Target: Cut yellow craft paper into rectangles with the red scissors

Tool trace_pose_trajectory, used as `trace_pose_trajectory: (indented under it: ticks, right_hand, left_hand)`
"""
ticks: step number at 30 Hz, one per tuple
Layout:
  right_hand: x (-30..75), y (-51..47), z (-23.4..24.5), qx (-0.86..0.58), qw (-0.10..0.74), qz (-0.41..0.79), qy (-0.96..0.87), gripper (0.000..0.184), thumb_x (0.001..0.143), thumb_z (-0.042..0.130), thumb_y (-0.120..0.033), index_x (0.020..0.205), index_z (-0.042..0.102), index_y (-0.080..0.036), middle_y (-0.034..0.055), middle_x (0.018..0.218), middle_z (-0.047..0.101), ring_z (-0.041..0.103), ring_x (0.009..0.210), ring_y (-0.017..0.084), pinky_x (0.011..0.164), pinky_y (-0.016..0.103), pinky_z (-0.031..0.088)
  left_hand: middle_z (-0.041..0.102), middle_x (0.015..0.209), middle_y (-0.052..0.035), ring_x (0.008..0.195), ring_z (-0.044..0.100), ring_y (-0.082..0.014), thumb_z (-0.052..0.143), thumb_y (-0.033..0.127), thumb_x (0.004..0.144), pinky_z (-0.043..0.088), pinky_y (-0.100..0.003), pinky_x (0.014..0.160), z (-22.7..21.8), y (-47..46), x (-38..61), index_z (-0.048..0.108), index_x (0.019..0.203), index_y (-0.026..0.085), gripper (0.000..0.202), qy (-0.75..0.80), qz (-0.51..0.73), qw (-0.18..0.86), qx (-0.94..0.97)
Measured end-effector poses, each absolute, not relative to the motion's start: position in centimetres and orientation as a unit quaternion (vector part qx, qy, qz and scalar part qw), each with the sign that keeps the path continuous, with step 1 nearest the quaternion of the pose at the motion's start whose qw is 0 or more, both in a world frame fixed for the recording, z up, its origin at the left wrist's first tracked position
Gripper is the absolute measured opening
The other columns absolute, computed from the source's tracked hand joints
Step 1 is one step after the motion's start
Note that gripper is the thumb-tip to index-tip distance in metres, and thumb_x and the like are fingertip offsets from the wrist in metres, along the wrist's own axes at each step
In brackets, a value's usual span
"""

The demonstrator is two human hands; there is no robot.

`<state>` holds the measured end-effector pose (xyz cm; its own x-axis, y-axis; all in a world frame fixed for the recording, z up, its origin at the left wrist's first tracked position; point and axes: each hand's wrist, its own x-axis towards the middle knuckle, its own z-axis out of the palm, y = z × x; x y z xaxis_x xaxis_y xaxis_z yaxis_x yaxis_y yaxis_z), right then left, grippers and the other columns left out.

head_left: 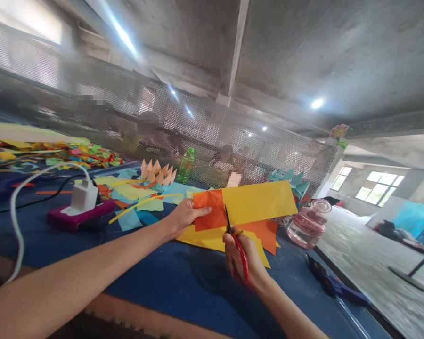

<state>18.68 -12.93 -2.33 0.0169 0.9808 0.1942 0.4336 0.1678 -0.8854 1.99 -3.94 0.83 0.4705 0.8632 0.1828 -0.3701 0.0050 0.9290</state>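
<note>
The orange paper (209, 209), against a yellow paper strip (259, 202) above the desk (151, 287), looks light and easily creased, best pinched by its edge; the left grip (185, 217) pinches it shut, the right grip (252, 256) wraps red-handled scissors (244, 258).

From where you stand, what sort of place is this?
Probably a paper-craft workshop, judging by the red-handled scissors, the heap of colourful paper scraps and the bare concrete ceiling.
</note>
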Motion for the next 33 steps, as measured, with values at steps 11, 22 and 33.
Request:
trace_pose_trajectory:
  ticks: [11, 22, 33]
  right_hand:
    - [18.4, -13.0, -2.1, -0.599, 0.446, 0.295, -0.596, 0.04, 0.079, 0.047, -0.061, 0.069, 0.042, -0.022, -0.0083, 0.033, 0.037, 0.034, 0.022, 0.009, 0.024, 0.019, 0.024]
    - [18.9, -13.4, -1.9, -0.58, 0.412, 0.246, -0.658, 0.046, 0.085, 0.039, -0.06, 0.062, 0.042, -0.02, -0.0034, 0.037, 0.045, 0.045, 0.029, 0.01, 0.032, 0.019, 0.032]
    - [19.5, -12.7, -2.7, -0.577, 0.437, 0.228, -0.651, 0.042, 0.086, 0.041, -0.055, 0.064, 0.043, -0.02, -0.0052, 0.036, 0.042, 0.041, 0.027, 0.009, 0.031, 0.018, 0.028]
  left_hand:
    - [0.073, 0.084, -0.0095, 0.082, 0.068, -0.0255, 0.081, 0.034, 0.052, 0.052, -0.034, 0.077, 1.0, -4.2, 1.9, 0.07, 0.078, 0.013, 0.035, 0.221, 0.451, 0.68, 0.535]
    - [0.073, 0.079, -0.008, 0.077, 0.068, -0.0237, 0.08, 0.031, 0.054, 0.052, -0.034, 0.075, 0.6, -4.4, 2.1, 0.071, 0.082, 0.012, 0.035, 0.202, 0.437, 0.686, 0.544]
    - [0.072, 0.082, -0.0103, 0.082, 0.067, -0.0261, 0.082, 0.031, 0.051, 0.051, -0.035, 0.075, 0.8, -5.0, 2.1, 0.07, 0.091, 0.01, 0.047, 0.209, 0.413, 0.703, 0.54]
